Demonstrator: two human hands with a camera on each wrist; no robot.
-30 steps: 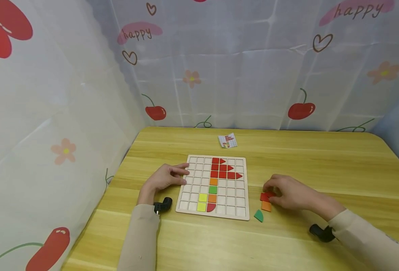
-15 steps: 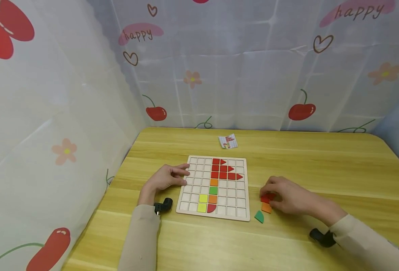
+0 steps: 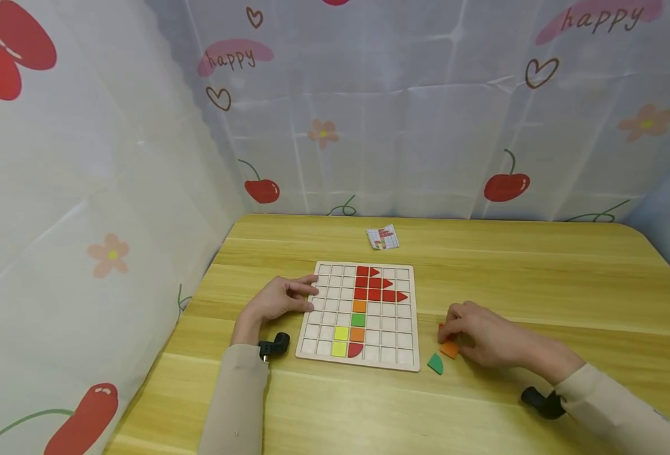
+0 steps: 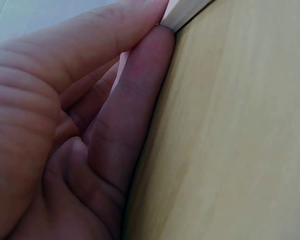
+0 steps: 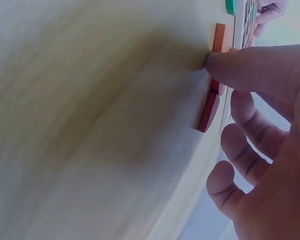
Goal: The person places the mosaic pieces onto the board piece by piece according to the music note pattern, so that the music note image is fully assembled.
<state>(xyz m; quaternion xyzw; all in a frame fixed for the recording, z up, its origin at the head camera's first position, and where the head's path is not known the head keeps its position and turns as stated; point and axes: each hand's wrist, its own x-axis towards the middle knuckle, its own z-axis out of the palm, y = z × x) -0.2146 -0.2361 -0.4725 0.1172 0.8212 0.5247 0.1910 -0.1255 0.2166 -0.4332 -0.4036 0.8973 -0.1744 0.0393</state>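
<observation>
In the head view my left hand (image 3: pixel 278 298) rests at the left edge of a wooden grid board (image 3: pixel 389 364), fingers and thumb nearly straight against its rim. The left wrist view shows a fingertip and the thumb right at the board's edge (image 4: pixel 187 12). My right hand (image 3: pixel 485 335) is low over the table, right of the board. Its thumb and index finger pinch an orange tile (image 3: pixel 449 349), which tilts slightly. Red pieces (image 5: pixel 208 112) lie just beside the thumb, mostly hidden by the hand in the head view. A green quarter-round tile (image 3: pixel 435 363) lies nearer the board.
On the board sit red squares and triangles (image 3: pixel 374 294), an orange square (image 3: pixel 359 306), a green square (image 3: pixel 358 320), yellow squares (image 3: pixel 339 348) and a red quarter-round (image 3: pixel 354 349). A small pattern card (image 3: pixel 383 237) lies behind the board. Printed curtains (image 3: pixel 392 126) rise behind the table.
My right hand has shifted slightly toward me, from the red pieces to the orange tile, which has turned a little. The left hand and the board stay in place.
</observation>
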